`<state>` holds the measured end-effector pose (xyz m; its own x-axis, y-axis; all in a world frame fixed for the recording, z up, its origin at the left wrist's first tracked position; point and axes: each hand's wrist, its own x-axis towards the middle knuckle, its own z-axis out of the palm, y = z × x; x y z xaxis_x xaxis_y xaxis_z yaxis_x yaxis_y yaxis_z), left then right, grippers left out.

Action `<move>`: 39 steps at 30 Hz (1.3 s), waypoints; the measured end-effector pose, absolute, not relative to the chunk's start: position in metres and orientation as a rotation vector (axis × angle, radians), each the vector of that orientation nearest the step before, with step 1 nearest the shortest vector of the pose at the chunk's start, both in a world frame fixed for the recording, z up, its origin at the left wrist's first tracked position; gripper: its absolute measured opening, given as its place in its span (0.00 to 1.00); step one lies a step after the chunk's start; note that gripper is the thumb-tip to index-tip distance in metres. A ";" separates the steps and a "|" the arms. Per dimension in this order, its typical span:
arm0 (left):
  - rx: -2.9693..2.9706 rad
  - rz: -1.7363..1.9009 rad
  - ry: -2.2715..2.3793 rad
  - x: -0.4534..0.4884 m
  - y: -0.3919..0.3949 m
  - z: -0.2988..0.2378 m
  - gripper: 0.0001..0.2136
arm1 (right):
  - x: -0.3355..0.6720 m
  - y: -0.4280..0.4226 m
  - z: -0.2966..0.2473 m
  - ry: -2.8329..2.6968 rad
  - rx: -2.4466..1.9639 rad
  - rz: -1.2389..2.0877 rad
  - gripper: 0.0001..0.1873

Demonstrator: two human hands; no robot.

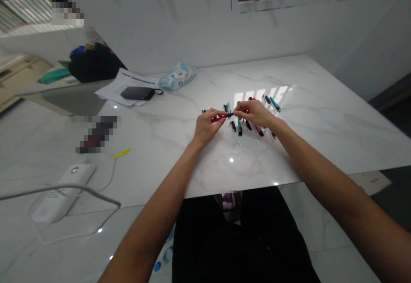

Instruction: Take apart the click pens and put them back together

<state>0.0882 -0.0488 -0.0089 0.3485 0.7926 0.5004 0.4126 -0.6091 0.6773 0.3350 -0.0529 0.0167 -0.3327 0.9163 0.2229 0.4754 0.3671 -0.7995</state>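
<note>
My left hand (207,128) is clenching a red pen (218,119); my right hand (254,114) is pinching its black end (230,114) between the fingertips; more small pens (248,125) are lying close beside my hands, spread across the white marble counter (324,103).

Nothing legible: the printed lines on the papers (123,87) near the far edge of the surface (321,146), the print on the plastic packet (177,76), the markings on the pens (239,126) and the label on the cardboard (372,181) past the right edge are all too small or blurred.
</note>
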 end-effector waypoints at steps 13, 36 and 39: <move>2.184 1.376 1.259 0.083 -0.045 -0.003 0.15 | 0.398 -0.018 0.011 -1.437 -1.476 0.248 0.15; 2.158 1.299 1.249 0.083 -0.043 -0.010 0.10 | 0.506 -0.003 -0.040 -0.723 -1.886 0.063 0.17; 2.154 1.301 1.242 0.083 -0.042 -0.010 0.10 | 0.490 -0.002 -0.040 -0.890 -1.902 0.014 0.16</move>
<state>0.0835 -0.0425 -0.0096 0.2014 0.8132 0.5460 0.5081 -0.5633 0.6516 0.4903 -0.0025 -0.0398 0.7295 0.5835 0.3569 0.5720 -0.2344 -0.7860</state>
